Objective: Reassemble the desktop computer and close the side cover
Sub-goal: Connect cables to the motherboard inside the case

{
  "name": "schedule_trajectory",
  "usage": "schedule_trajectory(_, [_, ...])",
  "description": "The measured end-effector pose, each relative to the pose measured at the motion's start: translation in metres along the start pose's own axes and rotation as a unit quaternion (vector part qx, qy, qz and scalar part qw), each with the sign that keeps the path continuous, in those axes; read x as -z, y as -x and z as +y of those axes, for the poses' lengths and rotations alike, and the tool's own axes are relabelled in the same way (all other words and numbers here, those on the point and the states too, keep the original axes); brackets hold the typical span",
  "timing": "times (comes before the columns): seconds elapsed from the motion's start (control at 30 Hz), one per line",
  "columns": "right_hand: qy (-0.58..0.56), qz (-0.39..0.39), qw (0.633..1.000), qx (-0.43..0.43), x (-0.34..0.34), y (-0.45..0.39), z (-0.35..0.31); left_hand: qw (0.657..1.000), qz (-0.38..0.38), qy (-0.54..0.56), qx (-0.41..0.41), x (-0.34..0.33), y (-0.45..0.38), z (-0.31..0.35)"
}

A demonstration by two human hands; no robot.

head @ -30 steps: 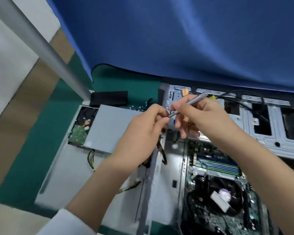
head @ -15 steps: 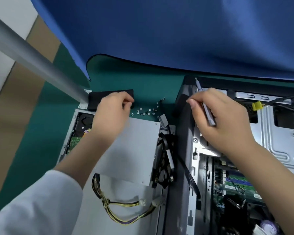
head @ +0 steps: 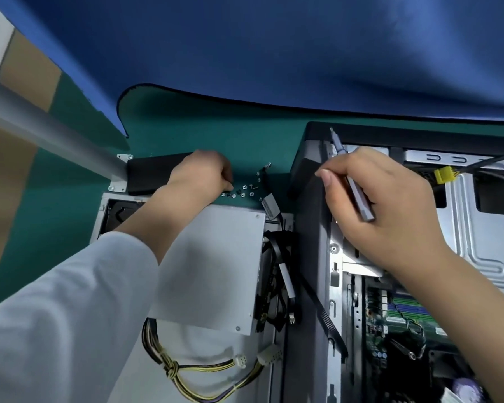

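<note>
Several screws [head: 246,191] lie at left hand's [head: 202,175] curled grip; right hand [head: 381,205] grips screwdriver [head: 352,181].

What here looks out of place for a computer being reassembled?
Loose screws lie scattered on the green mat, where the left hand reaches. The power supply sits outside the case, its cables trailing.
</note>
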State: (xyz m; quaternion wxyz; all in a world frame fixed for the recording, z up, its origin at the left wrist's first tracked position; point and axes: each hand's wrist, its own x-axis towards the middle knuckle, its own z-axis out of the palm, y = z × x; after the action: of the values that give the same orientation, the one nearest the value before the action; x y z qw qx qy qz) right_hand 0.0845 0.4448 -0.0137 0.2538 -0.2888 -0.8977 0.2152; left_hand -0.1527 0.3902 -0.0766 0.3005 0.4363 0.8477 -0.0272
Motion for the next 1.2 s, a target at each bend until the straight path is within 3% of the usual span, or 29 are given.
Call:
schedule_trajectory(0.3, [0.004,0.002,1.0,0.0,-0.001,0.0,0.001,1.0,-0.003,0.012,-0.008,-0.002,-0.003,0.002])
schedule_trajectory(0.47, [-0.011,-0.007,1.0,-0.014,0.001,-0.001,-0.002,0.983,0.111,0.127,-0.071,0.005,0.022,0.005])
schedule_trajectory(0.63, [-0.136,-0.033,0.985,-0.098,0.01,-0.001,-0.011,0.936,0.181,0.279,-0.116,0.012,0.072,0.026])
schedule_trajectory(0.83, [-0.383,-0.034,0.906,-0.178,0.045,0.033,-0.026,0.849,0.244,0.458,-0.099,-0.008,0.142,0.066])
schedule_trajectory(1.0, [-0.44,-0.015,0.87,-0.221,0.079,0.084,-0.025,0.836,0.217,0.485,-0.138,-0.033,0.201,0.102])
schedule_trajectory(1.2, [-0.472,0.013,0.844,-0.253,0.104,0.139,-0.015,0.791,0.134,0.58,-0.146,-0.072,0.236,0.136])
